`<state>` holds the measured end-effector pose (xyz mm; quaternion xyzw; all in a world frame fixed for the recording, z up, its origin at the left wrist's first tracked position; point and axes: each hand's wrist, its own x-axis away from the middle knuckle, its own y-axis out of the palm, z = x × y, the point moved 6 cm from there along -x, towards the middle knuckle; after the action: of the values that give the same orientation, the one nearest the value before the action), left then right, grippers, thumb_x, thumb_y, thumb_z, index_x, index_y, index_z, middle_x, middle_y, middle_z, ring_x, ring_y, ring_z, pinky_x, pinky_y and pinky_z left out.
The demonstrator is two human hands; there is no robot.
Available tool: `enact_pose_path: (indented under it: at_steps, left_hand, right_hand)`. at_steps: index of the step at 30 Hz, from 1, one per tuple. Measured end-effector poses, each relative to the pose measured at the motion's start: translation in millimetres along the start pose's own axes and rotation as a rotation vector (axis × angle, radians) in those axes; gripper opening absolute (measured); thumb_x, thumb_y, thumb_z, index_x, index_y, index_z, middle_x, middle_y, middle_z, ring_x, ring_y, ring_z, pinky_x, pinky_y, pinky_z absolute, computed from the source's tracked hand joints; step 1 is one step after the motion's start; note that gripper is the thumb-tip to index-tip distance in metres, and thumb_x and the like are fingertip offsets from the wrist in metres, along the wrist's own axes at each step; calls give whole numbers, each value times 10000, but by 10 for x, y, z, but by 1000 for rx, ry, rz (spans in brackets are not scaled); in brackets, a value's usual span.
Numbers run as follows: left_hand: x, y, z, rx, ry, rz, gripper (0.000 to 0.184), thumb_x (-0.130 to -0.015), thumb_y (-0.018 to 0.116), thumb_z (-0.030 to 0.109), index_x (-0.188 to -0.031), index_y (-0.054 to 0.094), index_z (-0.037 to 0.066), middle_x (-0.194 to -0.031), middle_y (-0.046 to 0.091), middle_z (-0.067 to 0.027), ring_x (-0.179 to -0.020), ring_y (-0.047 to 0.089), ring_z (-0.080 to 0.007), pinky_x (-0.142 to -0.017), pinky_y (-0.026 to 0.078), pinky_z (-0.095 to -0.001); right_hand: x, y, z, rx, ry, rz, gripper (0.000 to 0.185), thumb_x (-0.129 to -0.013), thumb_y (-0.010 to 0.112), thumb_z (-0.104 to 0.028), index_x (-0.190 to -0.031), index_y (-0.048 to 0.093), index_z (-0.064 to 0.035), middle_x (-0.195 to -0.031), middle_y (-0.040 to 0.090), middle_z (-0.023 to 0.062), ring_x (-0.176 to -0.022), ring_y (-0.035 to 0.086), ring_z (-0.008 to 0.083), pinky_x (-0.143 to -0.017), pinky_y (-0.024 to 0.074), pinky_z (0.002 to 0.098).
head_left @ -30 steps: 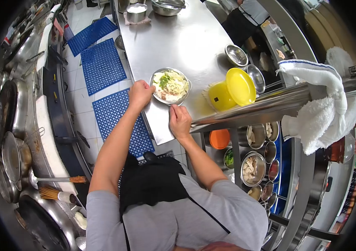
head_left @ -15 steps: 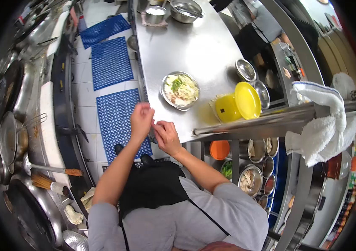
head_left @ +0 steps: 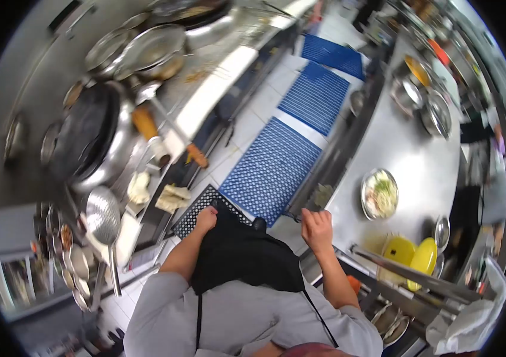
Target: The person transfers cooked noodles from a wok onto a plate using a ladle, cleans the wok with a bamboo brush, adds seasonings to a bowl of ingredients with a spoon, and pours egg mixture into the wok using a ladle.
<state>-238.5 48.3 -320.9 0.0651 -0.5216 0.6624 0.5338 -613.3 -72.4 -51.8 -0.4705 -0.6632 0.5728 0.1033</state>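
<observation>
My left hand (head_left: 206, 219) is closed beside the edge of my black apron (head_left: 244, 253). Its palm side is hidden, so I cannot make out whether anything is in it. To the right, my right hand (head_left: 317, 229) is raised near the steel table's edge, fingers loosely bent and thumb apart, and nothing shows in it. Beyond that hand, a metal bowl (head_left: 365, 209) with pale shredded food and green bits sits on the steel table (head_left: 378, 157). Neither hand touches the bowl.
On the left stove side are a large perforated ladle (head_left: 103, 215), a brush (head_left: 145, 124), a black-topped wok (head_left: 83, 134) and a folded cloth (head_left: 173, 198). Blue mats (head_left: 274, 166) cover the aisle floor. A yellow container (head_left: 397, 250) stands at the table's near end.
My view has turned left toward the stove. My hands, close together before, are now apart, the left near the apron and the right by the table. The bowl stays on the table.
</observation>
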Motion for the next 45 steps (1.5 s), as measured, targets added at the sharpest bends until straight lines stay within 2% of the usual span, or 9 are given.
enact_pose_path:
  at_steps: [8, 11, 14, 27, 31, 32, 36, 40, 45]
  left_hand:
    - [322, -161, -170, -161, 201, -55, 174, -797, 551, 96, -899, 692, 97, -861, 705, -155, -820, 690, -335, -754, 530, -464]
    - [425, 53, -317, -235, 431, -65, 187, -845, 529, 174, -816, 681, 69, -621, 643, -161, -531, 650, -283, -549, 521, -431]
    - [683, -63, -394, -92, 294, -196, 199, -841, 533, 190, -800, 687, 70, -603, 635, -163, -532, 650, -277, -548, 521, -429]
    - [1595, -2696, 359, 117, 636, 1018, 230, -804, 612, 107, -1016, 614, 17, -1004, 545, -199, -979, 552, -395, -842, 473, -463]
    - [1214, -3073, 493, -297, 289, 870, 715, -788, 671, 408, -1312, 494, -46, -1253, 529, -233, -1170, 474, -357, -978, 385, -496]
    - [1090, -3064, 492, -370, 205, 743, 749, -773, 688, 439, -1309, 492, -46, -1221, 560, -230, -1167, 499, -358, -970, 413, -493]
    - [961, -3059, 569, -479, 177, 639, 675, -766, 698, 384, -1269, 511, -25, -1138, 606, -223, -1133, 546, -363, -908, 486, -477]
    - [696, -3018, 354, -434, 144, 581, 589, -773, 668, 264, -1271, 502, -4, -1053, 634, -234, -1024, 608, -405, -897, 499, -491]
    - [838, -3167, 292, -162, 300, 656, 625, -776, 693, 221, -1330, 473, 31, -1157, 619, -251, -1036, 627, -378, -871, 513, -453]
  right_hand:
    - [-43, 180, 10, 153, 28, -145, 96, -839, 651, -136, -878, 642, -49, -750, 616, 124, -772, 580, 303, -830, 427, 425]
    - [-8, 282, 37, 189, 14, -177, 92, -831, 651, -139, -866, 639, -56, -763, 627, 118, -780, 594, 293, -843, 427, 422]
    - [17, 357, 84, 252, 19, -220, 86, -824, 660, -148, -831, 638, -65, -775, 645, 113, -784, 610, 288, -844, 431, 426]
    - [28, 437, 96, 300, 15, -260, 109, -817, 638, -169, -808, 618, -62, -770, 652, 144, -766, 608, 326, -804, 419, 446]
    - [-33, 622, -101, 399, 85, -329, 187, -857, 588, -232, -862, 666, -62, -842, 674, 180, -808, 645, 358, -820, 464, 478]
    - [-113, 843, -143, 332, 310, -531, 252, -882, 584, -274, -884, 678, -40, -849, 676, 176, -828, 658, 366, -750, 499, 489]
    - [-351, 2000, -785, 80, 19, -571, 205, -885, 554, -192, -838, 657, -22, -862, 662, 204, -819, 646, 398, -735, 516, 499]
    - [-884, 2841, -1770, -85, -102, -628, 261, -883, 516, -202, -1022, 635, -17, -1116, 636, 180, -1015, 625, 373, -832, 517, 482]
    - [-1515, 3784, -2127, 139, -312, -638, 607, -936, 464, -236, -1471, 299, -1, -1556, 252, 180, -1418, 268, 386, -1002, 410, 538]
